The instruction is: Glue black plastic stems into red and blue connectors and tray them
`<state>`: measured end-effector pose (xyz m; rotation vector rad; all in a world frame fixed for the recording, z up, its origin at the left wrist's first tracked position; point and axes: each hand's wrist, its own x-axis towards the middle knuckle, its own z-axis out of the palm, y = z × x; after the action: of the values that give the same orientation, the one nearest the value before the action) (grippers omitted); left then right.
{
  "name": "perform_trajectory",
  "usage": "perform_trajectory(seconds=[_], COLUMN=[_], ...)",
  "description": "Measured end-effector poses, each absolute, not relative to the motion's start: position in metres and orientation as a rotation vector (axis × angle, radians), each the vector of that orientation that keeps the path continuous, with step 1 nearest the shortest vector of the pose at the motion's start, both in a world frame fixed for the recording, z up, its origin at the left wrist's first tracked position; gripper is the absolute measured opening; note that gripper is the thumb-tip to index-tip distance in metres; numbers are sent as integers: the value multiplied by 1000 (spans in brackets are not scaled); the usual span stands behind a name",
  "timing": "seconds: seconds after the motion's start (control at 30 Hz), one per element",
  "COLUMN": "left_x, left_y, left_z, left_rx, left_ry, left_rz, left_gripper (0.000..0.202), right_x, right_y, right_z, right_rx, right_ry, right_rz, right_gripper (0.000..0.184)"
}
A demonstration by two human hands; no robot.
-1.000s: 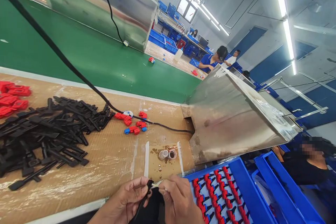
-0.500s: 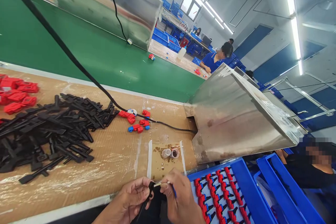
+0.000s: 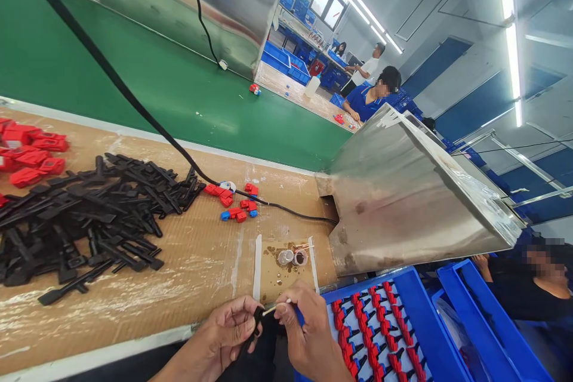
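The left hand pinches a slim black plastic part between thumb and fingers, just past the worktop's near edge; its upper end shows between the fingertips, while its lower length is lost against dark clothing. The right hand grips a thin pale stick in its fingertips. The stick's left end meets the black part's upper end — whether it enters an opening there is too small to tell — and the fingers cover some of its length.

Beyond the hands, a clear cup stands beside a cup of dark liquid, its contents hard to make out. The pile of black plastic parts runs off the left edge, as do the red pieces behind it. A black cable crosses the cardboard-covered worktop and disappears into a notch in the sheet-metal panel. At right, the blue tray holds rows of red-and-black assemblies, cut off below and partly hidden by the right hand.
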<state>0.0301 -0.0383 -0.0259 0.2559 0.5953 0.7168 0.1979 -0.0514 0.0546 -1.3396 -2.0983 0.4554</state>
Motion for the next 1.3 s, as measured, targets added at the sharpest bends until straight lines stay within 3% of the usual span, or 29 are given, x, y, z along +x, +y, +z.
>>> perform_trajectory(seconds=[0.33,0.57,0.73,1.03,1.1,1.3], left_x=[38,30,21,18,17,16], left_y=[-40,-39,-38,-42,-42,-44], left_z=[-22,-25,-13,-24,-26,-29], left_rx=[203,229,123,-99,-113,-129], left_ry=[697,667,608,505,487,532], left_rz=[765,734,696,626,613,619], left_gripper=[51,54,49,41,40,35], right_x=[187,189,192,205,215,253], right_y=[-49,-43,-52,-48,-46,-31], right_z=[53,50,50,27,25,17], right_rx=[-1147,-1312,-1269,-1272,-1309,-1628], right_ry=[-2425,-2122,-2061,-1055,-1031,-1411], right_rz=[37,461,535,1138,1092,405], right_gripper=[27,28,28,40,40,34])
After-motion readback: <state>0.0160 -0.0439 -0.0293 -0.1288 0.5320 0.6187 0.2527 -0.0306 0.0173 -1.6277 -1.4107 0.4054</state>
